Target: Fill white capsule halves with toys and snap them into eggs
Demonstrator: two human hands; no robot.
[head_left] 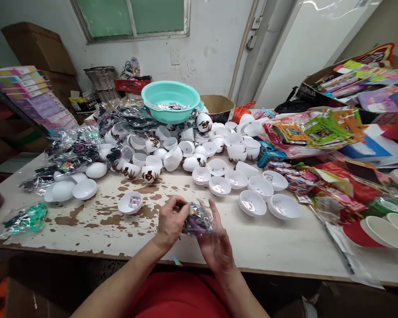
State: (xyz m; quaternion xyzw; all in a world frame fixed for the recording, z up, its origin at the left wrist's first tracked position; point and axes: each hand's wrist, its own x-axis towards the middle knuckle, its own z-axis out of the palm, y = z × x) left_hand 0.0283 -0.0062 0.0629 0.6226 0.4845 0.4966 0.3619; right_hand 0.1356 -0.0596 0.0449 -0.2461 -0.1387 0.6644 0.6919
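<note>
Between my two hands, above the table's front part, is a clear plastic packet [199, 219] with dark and purple contents. My left hand [172, 221] pinches the packet's left side with closed fingers. My right hand [218, 243] supports it from the right and below, thumb raised and fingers partly hidden behind the packet. Left of my hands a white half-shell [130, 203] holds a small printed packet. To the right stand several white half-shells [252, 203], also with small packets inside.
Behind are a pile of white shells [172, 157], a turquoise basin [171, 115] and bagged dark items [126, 115]. Colourful packets [328, 128] cover the right side. A green packet [24, 219] lies at the left, and red-and-white cups [361, 234] are at the right edge.
</note>
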